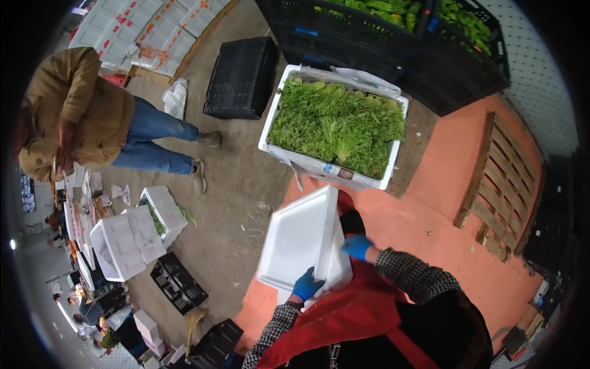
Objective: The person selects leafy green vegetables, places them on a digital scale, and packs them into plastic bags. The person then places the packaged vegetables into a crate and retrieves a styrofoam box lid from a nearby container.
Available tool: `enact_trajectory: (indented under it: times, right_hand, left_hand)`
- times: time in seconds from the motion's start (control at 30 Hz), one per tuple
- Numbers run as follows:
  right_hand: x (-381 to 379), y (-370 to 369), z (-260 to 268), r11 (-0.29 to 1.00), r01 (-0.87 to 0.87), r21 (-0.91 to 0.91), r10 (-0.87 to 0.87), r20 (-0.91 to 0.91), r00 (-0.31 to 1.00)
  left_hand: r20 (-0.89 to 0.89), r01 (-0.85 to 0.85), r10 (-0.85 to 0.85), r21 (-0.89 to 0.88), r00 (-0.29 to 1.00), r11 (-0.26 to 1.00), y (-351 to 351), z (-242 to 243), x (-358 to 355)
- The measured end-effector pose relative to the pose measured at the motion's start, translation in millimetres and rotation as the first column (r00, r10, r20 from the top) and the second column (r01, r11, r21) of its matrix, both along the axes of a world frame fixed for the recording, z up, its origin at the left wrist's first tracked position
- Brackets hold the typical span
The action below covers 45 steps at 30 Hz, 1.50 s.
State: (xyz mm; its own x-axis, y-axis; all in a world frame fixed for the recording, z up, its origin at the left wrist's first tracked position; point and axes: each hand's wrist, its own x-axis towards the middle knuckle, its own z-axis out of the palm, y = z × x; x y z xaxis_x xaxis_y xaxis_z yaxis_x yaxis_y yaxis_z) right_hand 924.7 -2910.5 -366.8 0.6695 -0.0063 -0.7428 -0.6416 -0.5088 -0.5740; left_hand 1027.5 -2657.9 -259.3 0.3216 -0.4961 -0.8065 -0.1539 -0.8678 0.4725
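Observation:
A white foam box lid (pixel 297 237) lies tilted in front of my red apron, with more white foam (pixel 339 263) beneath its right side. My left hand (pixel 308 285), in a blue glove, holds the lid's near edge, thumb on top. Slightly blurred, my right hand (pixel 357 247) in a matching glove is beside the lid's right side; whether its fingers touch the foam cannot be made out. Ahead stands an uncovered foam box (pixel 264 133) full of leafy frilled greens (pixel 339 124), plastic lining folded over its rim.
Black crates of green peppers (pixel 392 14) stand beyond the greens, beside an upturned black crate (pixel 239 78). A wooden pallet (pixel 502 184) lies to the right. Leftward are a standing person (pixel 83 120), foam boxes (pixel 133 235), a black crate (pixel 177 281) and a broom (pixel 193 320).

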Motion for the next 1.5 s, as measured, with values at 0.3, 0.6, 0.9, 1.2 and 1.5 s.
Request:
enact_trajectory:
  times: [0.3,0.6,0.9,1.2,1.5]
  right_hand:
    - [236.3,-255.6,5.3,0.784,0.461,-0.415,-0.188,0.549,0.814]
    - [241.0,-238.6,-41.6,0.817,0.054,-0.575,0.083,0.21,0.974]
    - [172.0,-304.1,-46.8,0.748,0.663,-0.028,-0.532,0.571,0.625]
    - [208.5,-251.9,-86.9,0.852,0.085,-0.516,0.193,0.461,0.866]
    - [236.8,-232.1,-23.6,0.707,0.019,-0.707,0.341,0.365,0.867]
  left_hand:
    - [-0.221,-0.382,0.381,0.041,0.898,0.923,-24.3,-24.9,-4.5]
    - [-0.377,-0.5,0.502,0.11,0.779,0.859,-42.2,-37.5,-6.3]
    - [-0.383,-0.49,0.492,0.109,0.782,0.865,-30.0,-36.8,-15.9]
    - [-0.373,-0.485,0.487,0.108,0.79,0.868,-31.9,-29.7,-15.0]
    - [-0.421,-0.542,0.533,0.11,0.734,0.833,-30.3,-32.6,-19.7]
